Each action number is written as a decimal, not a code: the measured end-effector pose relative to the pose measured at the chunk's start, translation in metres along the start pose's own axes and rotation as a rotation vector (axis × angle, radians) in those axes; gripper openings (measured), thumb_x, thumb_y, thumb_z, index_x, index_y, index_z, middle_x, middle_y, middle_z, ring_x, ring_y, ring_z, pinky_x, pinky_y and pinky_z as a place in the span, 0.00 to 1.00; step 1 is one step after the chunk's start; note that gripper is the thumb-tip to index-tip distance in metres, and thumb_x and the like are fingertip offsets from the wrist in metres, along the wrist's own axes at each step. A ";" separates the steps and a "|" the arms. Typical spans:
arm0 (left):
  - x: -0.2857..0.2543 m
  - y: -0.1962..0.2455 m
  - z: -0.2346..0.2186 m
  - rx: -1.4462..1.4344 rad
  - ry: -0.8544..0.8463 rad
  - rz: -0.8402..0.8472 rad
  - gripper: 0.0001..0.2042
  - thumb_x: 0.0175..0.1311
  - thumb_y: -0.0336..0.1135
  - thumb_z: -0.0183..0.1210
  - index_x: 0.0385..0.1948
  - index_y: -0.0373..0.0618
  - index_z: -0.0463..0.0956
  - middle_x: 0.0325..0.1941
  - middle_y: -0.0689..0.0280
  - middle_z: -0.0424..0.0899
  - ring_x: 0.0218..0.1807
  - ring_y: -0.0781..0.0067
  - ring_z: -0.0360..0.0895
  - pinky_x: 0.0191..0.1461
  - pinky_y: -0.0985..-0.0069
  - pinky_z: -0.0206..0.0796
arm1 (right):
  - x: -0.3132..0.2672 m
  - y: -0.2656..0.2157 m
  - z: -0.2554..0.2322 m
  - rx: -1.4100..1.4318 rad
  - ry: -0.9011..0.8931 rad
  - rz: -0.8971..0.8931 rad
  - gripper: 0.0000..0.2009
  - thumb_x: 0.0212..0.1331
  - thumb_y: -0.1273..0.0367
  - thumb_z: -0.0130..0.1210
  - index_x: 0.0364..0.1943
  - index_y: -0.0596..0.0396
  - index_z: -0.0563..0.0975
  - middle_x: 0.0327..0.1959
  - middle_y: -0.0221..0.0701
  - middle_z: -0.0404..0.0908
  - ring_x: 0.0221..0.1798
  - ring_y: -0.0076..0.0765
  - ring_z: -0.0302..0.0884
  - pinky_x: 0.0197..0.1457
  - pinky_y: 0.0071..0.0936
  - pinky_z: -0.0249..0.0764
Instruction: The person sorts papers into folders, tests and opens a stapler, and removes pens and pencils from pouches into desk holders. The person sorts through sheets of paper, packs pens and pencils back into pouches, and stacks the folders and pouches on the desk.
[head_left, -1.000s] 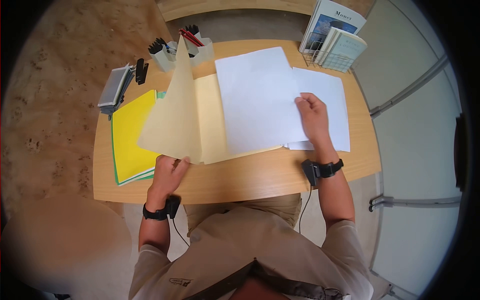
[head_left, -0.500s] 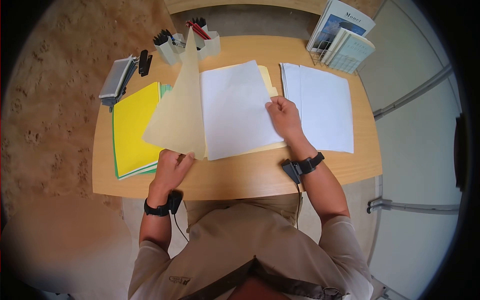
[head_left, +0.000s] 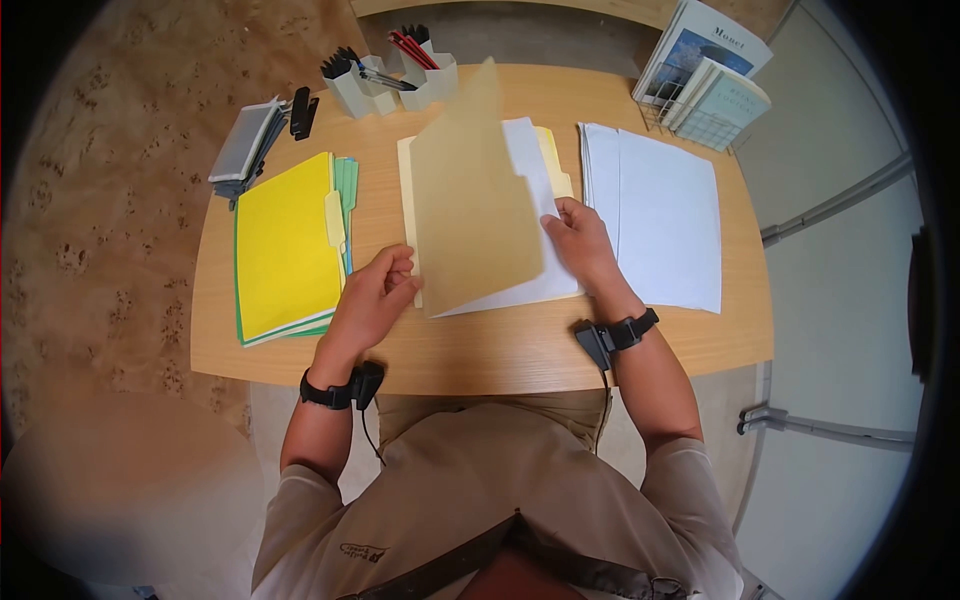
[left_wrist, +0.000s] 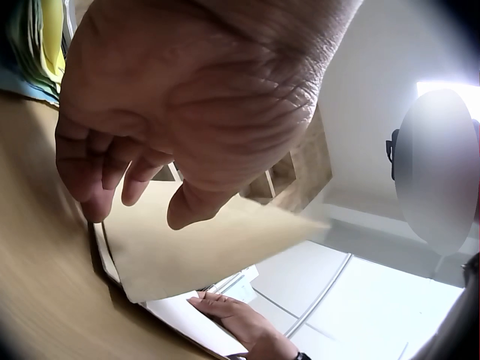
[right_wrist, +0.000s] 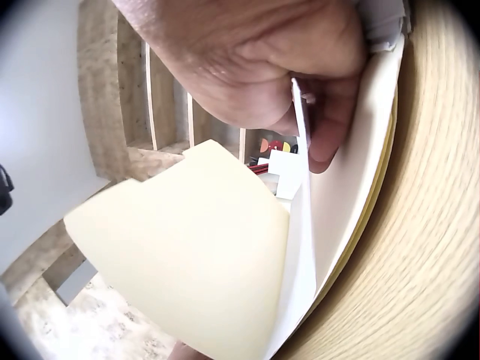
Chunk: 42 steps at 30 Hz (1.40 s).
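A cream manila folder lies at the middle of the desk, its front cover tilted up and leaning over a white sheet of paper. At the folder's left edge is my left hand, fingers loosely bent, fingertips right at the fold; the left wrist view shows the thumb apart from the fingers beside the raised cover. My right hand pinches the sheet's right edge between thumb and fingers. In the right wrist view, that paper stands up a little from the folder's back part.
Yellow and green folders lie stacked at the left. A stack of white paper is on the right. Behind stand pen holders, a stapler, an upright rack of grey cases and a wire rack with books.
The folder's cover has swung from the left over to the right, above the sheet. My right hand has brought the sheet left into the folder. My left hand has let go of the cover's lower edge.
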<state>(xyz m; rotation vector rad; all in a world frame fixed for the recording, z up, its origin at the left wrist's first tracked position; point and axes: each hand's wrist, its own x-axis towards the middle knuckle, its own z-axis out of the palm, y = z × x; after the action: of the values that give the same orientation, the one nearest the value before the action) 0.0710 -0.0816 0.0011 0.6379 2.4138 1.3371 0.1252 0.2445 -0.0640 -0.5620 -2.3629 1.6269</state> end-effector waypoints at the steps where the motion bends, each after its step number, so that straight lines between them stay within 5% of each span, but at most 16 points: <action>1: 0.001 0.000 0.000 0.017 -0.009 -0.005 0.20 0.68 0.33 0.64 0.59 0.38 0.73 0.44 0.59 0.84 0.41 0.72 0.80 0.50 0.75 0.75 | 0.000 -0.004 0.001 0.026 -0.010 0.003 0.12 0.65 0.67 0.59 0.44 0.65 0.79 0.25 0.34 0.79 0.29 0.28 0.74 0.36 0.30 0.74; 5: 0.005 0.001 0.004 -0.006 -0.045 -0.067 0.23 0.68 0.34 0.65 0.62 0.37 0.72 0.47 0.58 0.83 0.43 0.72 0.80 0.51 0.75 0.74 | -0.009 -0.020 -0.006 0.203 -0.090 -0.030 0.12 0.65 0.67 0.59 0.44 0.64 0.80 0.28 0.37 0.82 0.33 0.27 0.79 0.40 0.29 0.77; 8: 0.012 -0.014 0.011 -0.165 0.026 -0.069 0.23 0.69 0.33 0.64 0.63 0.36 0.71 0.47 0.61 0.83 0.42 0.75 0.79 0.51 0.76 0.73 | -0.006 -0.016 -0.008 0.152 -0.102 -0.015 0.12 0.63 0.66 0.60 0.44 0.62 0.81 0.33 0.41 0.86 0.36 0.37 0.85 0.44 0.31 0.79; 10: 0.018 -0.016 0.011 -0.589 0.027 -0.093 0.20 0.72 0.31 0.60 0.62 0.36 0.71 0.43 0.67 0.83 0.40 0.81 0.78 0.48 0.80 0.72 | -0.004 -0.007 -0.009 -0.335 -0.019 -0.412 0.14 0.61 0.64 0.61 0.45 0.59 0.82 0.37 0.44 0.87 0.39 0.49 0.86 0.46 0.34 0.80; 14: 0.019 -0.004 0.023 -0.510 -0.125 -0.163 0.15 0.73 0.28 0.57 0.58 0.37 0.73 0.35 0.73 0.80 0.35 0.86 0.73 0.40 0.82 0.67 | -0.002 0.003 -0.005 -0.235 0.072 -0.551 0.14 0.60 0.63 0.62 0.46 0.56 0.82 0.40 0.47 0.87 0.42 0.58 0.85 0.47 0.38 0.81; 16: 0.016 -0.009 0.037 -0.455 -0.110 -0.054 0.10 0.74 0.29 0.55 0.52 0.38 0.75 0.30 0.76 0.75 0.32 0.89 0.67 0.35 0.82 0.62 | -0.004 -0.013 -0.011 -0.291 -0.095 -0.247 0.13 0.62 0.65 0.61 0.46 0.59 0.82 0.38 0.41 0.88 0.41 0.49 0.86 0.46 0.35 0.81; 17: 0.014 -0.011 0.037 -0.450 -0.093 -0.055 0.10 0.74 0.29 0.55 0.52 0.38 0.75 0.30 0.76 0.75 0.32 0.89 0.67 0.35 0.82 0.62 | -0.004 -0.011 -0.009 -0.284 -0.105 -0.259 0.13 0.62 0.65 0.61 0.46 0.59 0.82 0.38 0.41 0.88 0.41 0.49 0.86 0.46 0.35 0.81; 19: 0.011 -0.012 0.035 -0.392 -0.066 -0.070 0.08 0.74 0.30 0.54 0.49 0.37 0.75 0.29 0.74 0.73 0.30 0.86 0.63 0.33 0.79 0.60 | -0.007 -0.007 -0.006 0.261 -0.132 -0.131 0.14 0.69 0.62 0.59 0.45 0.61 0.81 0.34 0.32 0.86 0.35 0.35 0.84 0.40 0.30 0.79; 23: -0.001 -0.022 0.018 -0.147 0.259 0.036 0.09 0.73 0.29 0.51 0.48 0.35 0.74 0.31 0.67 0.75 0.32 0.80 0.67 0.36 0.76 0.64 | -0.010 -0.019 0.001 0.360 0.012 -0.077 0.17 0.75 0.58 0.54 0.44 0.60 0.80 0.31 0.25 0.82 0.29 0.21 0.77 0.32 0.22 0.73; 26: -0.013 -0.021 -0.034 -0.227 0.501 0.019 0.13 0.74 0.27 0.48 0.54 0.35 0.74 0.43 0.63 0.81 0.42 0.78 0.75 0.50 0.77 0.69 | -0.019 -0.042 -0.005 0.428 -0.038 0.060 0.14 0.77 0.60 0.53 0.44 0.57 0.79 0.28 0.25 0.79 0.24 0.15 0.71 0.27 0.15 0.66; 30: -0.035 -0.058 -0.125 -0.083 0.693 0.015 0.15 0.76 0.28 0.48 0.60 0.35 0.74 0.48 0.64 0.83 0.46 0.79 0.76 0.52 0.77 0.70 | -0.016 -0.034 0.000 0.393 -0.085 0.054 0.10 0.75 0.66 0.53 0.44 0.58 0.79 0.28 0.24 0.78 0.24 0.17 0.72 0.29 0.16 0.68; 34: -0.057 -0.078 -0.173 0.234 0.544 -0.260 0.16 0.75 0.30 0.51 0.61 0.37 0.74 0.47 0.61 0.84 0.45 0.78 0.77 0.52 0.79 0.70 | -0.015 -0.032 0.003 0.355 -0.122 0.019 0.07 0.70 0.71 0.52 0.41 0.59 0.80 0.25 0.22 0.76 0.25 0.17 0.70 0.31 0.18 0.68; 37: -0.060 -0.077 -0.160 0.938 0.591 -0.055 0.21 0.64 0.31 0.63 0.59 0.41 0.76 0.57 0.49 0.81 0.56 0.51 0.80 0.62 0.64 0.71 | -0.011 -0.025 0.004 0.293 -0.147 -0.004 0.07 0.69 0.71 0.54 0.39 0.60 0.80 0.23 0.21 0.75 0.26 0.16 0.70 0.32 0.19 0.68; 38: -0.054 -0.084 -0.160 0.746 0.521 -0.036 0.23 0.61 0.32 0.65 0.59 0.43 0.77 0.63 0.49 0.79 0.64 0.44 0.74 0.67 0.57 0.69 | -0.010 -0.021 0.003 0.252 -0.163 -0.008 0.07 0.68 0.70 0.55 0.39 0.60 0.81 0.23 0.21 0.75 0.26 0.16 0.70 0.32 0.19 0.68; 41: -0.043 -0.081 -0.142 0.737 0.180 -0.132 0.23 0.61 0.34 0.66 0.59 0.42 0.77 0.62 0.51 0.79 0.64 0.45 0.74 0.67 0.59 0.69 | -0.012 -0.020 0.006 0.136 -0.139 -0.048 0.07 0.66 0.70 0.57 0.39 0.60 0.82 0.23 0.22 0.77 0.28 0.15 0.71 0.33 0.19 0.70; 42: -0.040 -0.075 -0.134 0.842 0.203 -0.171 0.22 0.61 0.35 0.66 0.58 0.40 0.78 0.61 0.51 0.80 0.64 0.45 0.75 0.67 0.59 0.69 | -0.014 -0.024 0.005 0.063 -0.120 -0.064 0.08 0.66 0.68 0.60 0.39 0.60 0.82 0.25 0.25 0.79 0.29 0.18 0.73 0.35 0.21 0.72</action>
<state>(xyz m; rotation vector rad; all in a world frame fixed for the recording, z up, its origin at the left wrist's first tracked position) 0.0257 -0.2331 0.0083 0.4656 3.0852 0.2750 0.1318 0.2272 -0.0433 -0.3822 -2.3766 1.7449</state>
